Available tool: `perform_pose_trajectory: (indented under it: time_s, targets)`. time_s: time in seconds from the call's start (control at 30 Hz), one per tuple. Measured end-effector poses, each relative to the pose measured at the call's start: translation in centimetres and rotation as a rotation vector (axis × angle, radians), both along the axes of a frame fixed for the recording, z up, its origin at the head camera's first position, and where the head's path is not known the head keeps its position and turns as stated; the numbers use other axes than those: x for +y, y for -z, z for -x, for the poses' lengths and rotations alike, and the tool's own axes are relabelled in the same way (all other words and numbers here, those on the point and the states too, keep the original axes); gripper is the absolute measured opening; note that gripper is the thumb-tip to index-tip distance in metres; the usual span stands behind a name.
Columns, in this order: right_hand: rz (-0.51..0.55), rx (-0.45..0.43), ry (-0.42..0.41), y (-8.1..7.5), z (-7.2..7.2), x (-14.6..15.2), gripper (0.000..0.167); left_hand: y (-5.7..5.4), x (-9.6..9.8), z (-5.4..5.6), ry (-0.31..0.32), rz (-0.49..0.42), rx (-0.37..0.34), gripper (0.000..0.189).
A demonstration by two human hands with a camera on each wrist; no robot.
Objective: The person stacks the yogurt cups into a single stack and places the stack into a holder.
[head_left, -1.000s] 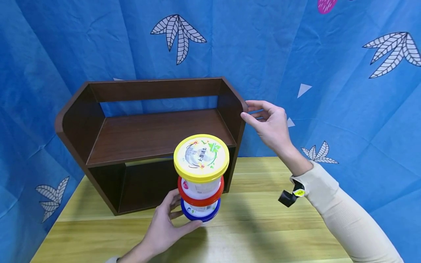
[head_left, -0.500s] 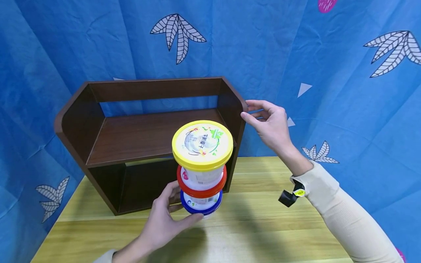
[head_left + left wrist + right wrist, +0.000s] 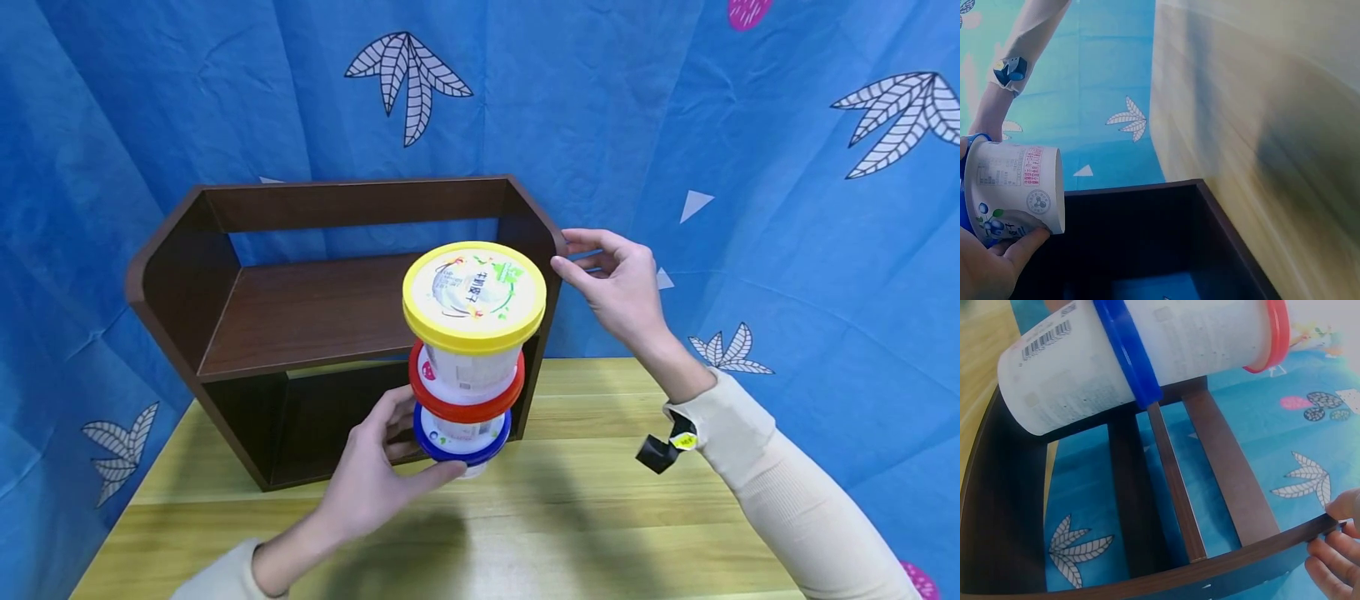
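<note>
Three white tubs are stacked upright in front of the shelf's right part in the head view: a yellow-lidded tub [image 3: 474, 287] on top, a red-lidded tub [image 3: 468, 411] in the middle, a blue-lidded tub [image 3: 1016, 181] at the bottom. My left hand [image 3: 367, 475] grips the bottom tub from the left, thumb in front, and bears the whole stack above the table. On the dark brown two-tier shelf [image 3: 315, 312], my right hand [image 3: 618, 279] pinches the front edge of the right side panel between thumb and fingers. The right wrist view shows that thumb and fingertips on opposite faces of the panel.
The shelf stands on a light wooden table [image 3: 585, 500], close to a blue patterned curtain [image 3: 600, 100]. Its upper board and lower compartment [image 3: 337, 425] face me. A black strap with a yellow tag [image 3: 682, 440] hangs at the right cuff.
The left hand has raised the stack of tubs, with the top lid now higher over the upper board. My right hand stays on the side panel.
</note>
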State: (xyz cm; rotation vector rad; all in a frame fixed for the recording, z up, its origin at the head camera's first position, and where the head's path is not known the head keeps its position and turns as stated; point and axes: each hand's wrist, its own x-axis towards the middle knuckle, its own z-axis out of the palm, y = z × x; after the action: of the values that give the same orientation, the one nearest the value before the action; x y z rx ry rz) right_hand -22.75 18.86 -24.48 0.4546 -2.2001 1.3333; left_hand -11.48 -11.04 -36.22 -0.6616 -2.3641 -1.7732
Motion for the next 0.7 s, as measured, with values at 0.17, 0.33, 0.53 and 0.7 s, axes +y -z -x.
perform_pose_trajectory:
  time_s: [0.17,0.33,0.53,0.7]
  targets:
    - [-0.005,-0.002,0.003,0.0,0.0,0.0,0.035,-0.8,0.1,0.4,-0.012,0.02,0.0,0.081]
    - [-0.011,-0.001,0.004,0.0,0.1,0.0,0.036,-1.5,0.0,0.7,-0.011,0.017,-0.013,0.081]
    - [-0.007,-0.005,-0.009,-0.2,0.1,-0.1,0.035,-2.3,-0.3,1.1,-0.024,0.033,-0.006,0.08]
    - [-0.009,-0.005,-0.006,-0.1,0.1,0.1,0.035,-3.1,-0.2,1.7,-0.02,0.045,0.0,0.08]
